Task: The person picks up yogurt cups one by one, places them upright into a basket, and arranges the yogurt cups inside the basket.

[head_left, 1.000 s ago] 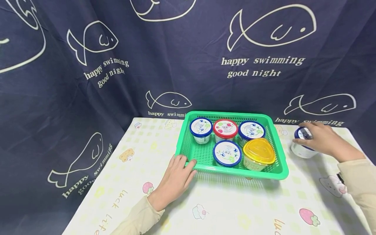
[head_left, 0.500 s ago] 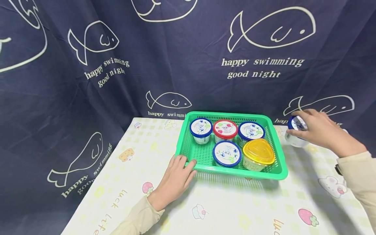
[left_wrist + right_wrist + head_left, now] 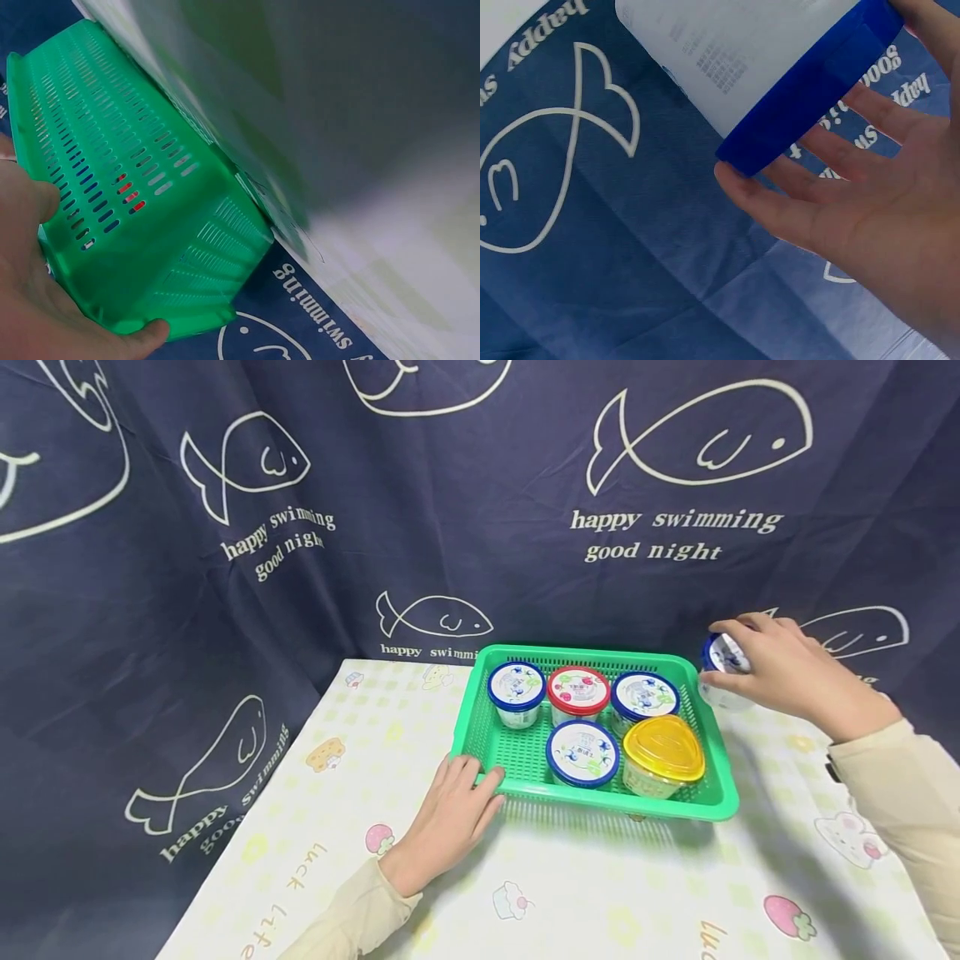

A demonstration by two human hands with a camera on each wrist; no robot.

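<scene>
My right hand grips a white tub with a blue lid by the lid's edge, raised above the table beside the basket's far right corner. In the right wrist view, the fingers and thumb hold the tub's blue lid. My left hand holds the green plastic basket at its front left corner, fingers over the rim. Inside the basket are several lidded tubs: blue-lidded ones, a red-lidded one and a yellow-lidded one.
The basket's front left part shows bare green floor. A patterned cloth covers the table. A dark blue curtain with fish drawings hangs right behind the table's back edge.
My right hand has lifted the blue-lidded tub off the table and carried it left and up toward the basket. The left hand and basket have stayed in place.
</scene>
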